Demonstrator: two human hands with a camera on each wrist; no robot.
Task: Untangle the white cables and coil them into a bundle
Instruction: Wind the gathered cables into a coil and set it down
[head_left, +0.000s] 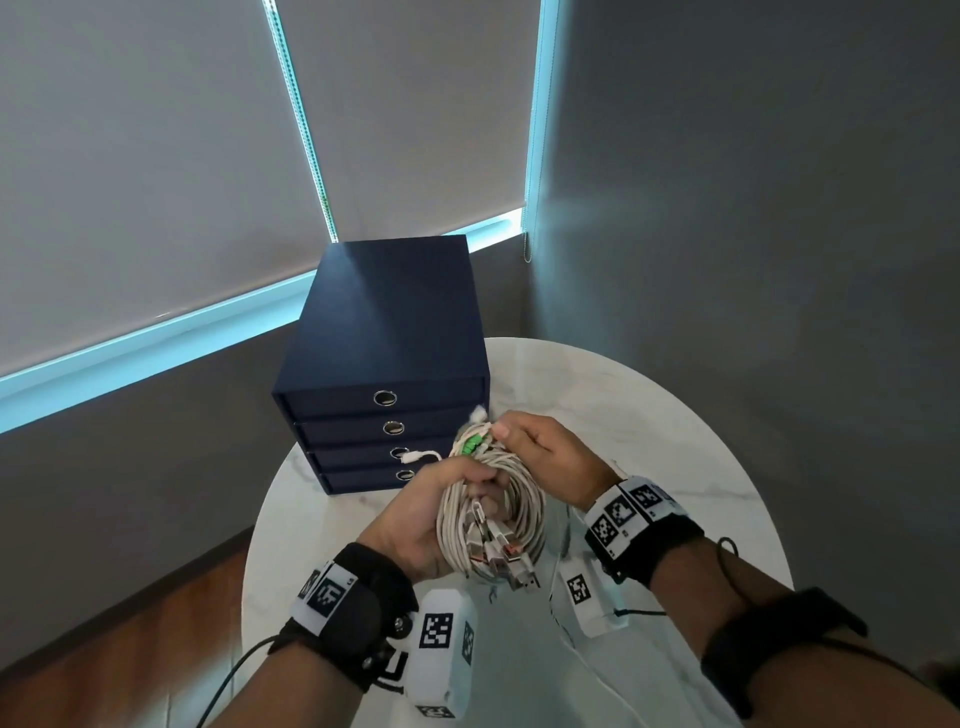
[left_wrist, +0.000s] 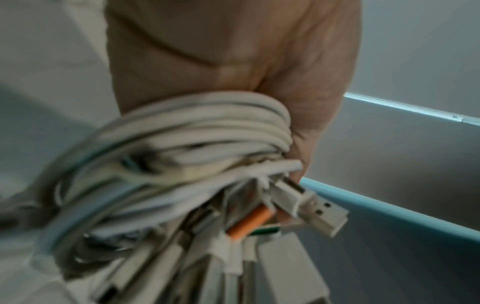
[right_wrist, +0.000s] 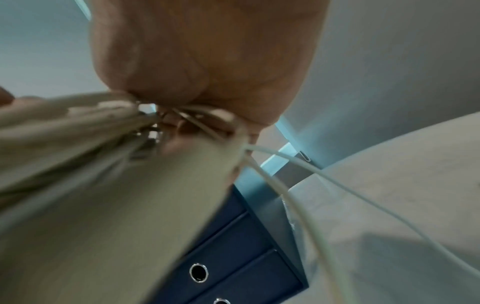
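Observation:
A coil of white cables hangs above the round table, gripped by my left hand round its left side. Several USB plugs stick out of the coil's lower end; in the left wrist view one metal plug and an orange one show clearly. My right hand pinches the top of the coil, beside a green connector. In the right wrist view thin cable strands trail from the right hand down toward the table. The left hand fills the left wrist view's top.
A dark blue drawer box with ring pulls stands at the back of the white marble table. A loose white cable end lies in front of its drawers. Grey walls and window blinds are behind; wooden floor lies left.

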